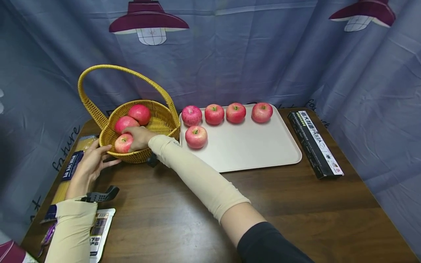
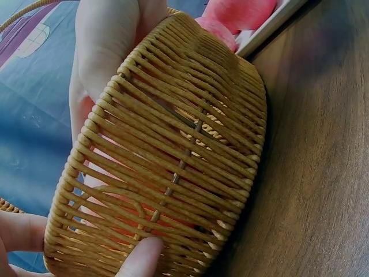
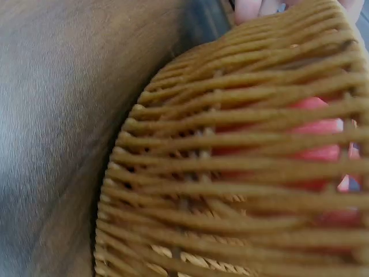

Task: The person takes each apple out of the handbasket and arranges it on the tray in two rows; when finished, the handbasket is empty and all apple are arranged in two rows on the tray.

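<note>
A yellow wicker basket (image 1: pixel 136 157) with a tall arched handle stands at the left of the table. My right hand (image 1: pixel 142 138) reaches over its rim and grips a red apple (image 1: pixel 123 143) at the near side. Two more apples (image 1: pixel 139 114) lie behind it in the basket. My left hand (image 1: pixel 89 163) holds the basket's near left rim, its thumb (image 2: pixel 143 258) against the outer weave in the left wrist view. Through the slats in the right wrist view, the red of an apple (image 3: pixel 314 153) shows; the right fingers are hidden there.
Right of the basket lies a white tray (image 1: pixel 250 146) with several apples (image 1: pixel 196 137). A black pasta box (image 1: pixel 315 144) sits beyond it. Along the left edge are a spaghetti pack (image 1: pixel 70 168) and a white pouch (image 1: pixel 100 233). A curtain (image 1: pixel 230 54) hangs behind the table.
</note>
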Tool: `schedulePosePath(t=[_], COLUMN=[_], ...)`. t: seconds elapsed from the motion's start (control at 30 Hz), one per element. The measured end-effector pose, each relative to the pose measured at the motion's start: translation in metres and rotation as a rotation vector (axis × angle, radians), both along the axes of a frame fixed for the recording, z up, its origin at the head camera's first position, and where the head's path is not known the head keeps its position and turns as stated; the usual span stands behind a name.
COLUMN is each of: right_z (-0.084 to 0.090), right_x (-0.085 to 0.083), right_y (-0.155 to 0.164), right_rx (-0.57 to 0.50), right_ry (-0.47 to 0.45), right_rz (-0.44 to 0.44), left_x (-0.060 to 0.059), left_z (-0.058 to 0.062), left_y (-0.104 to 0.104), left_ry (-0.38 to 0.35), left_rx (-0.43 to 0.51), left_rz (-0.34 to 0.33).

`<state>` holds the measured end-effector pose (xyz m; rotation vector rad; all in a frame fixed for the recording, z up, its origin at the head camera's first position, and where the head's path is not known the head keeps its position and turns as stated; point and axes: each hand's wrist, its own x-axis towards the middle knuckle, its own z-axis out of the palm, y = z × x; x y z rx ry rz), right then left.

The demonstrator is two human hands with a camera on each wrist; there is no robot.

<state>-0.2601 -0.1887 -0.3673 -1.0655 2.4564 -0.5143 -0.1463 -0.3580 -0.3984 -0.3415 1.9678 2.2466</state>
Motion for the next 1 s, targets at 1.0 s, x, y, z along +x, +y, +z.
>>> schedulePosePath(t=[1.0], right_z=[0.045], right_x=[0.025], right_y=[0.191], right_rx=[-0.518], right_ry=[-0.024], right_rz=[-0.011], left_x=[0.002], left_z=[0.000], left_y=[0.000], left_ry=[0.032], left_rx=[0.081], left_rz=[0.001])
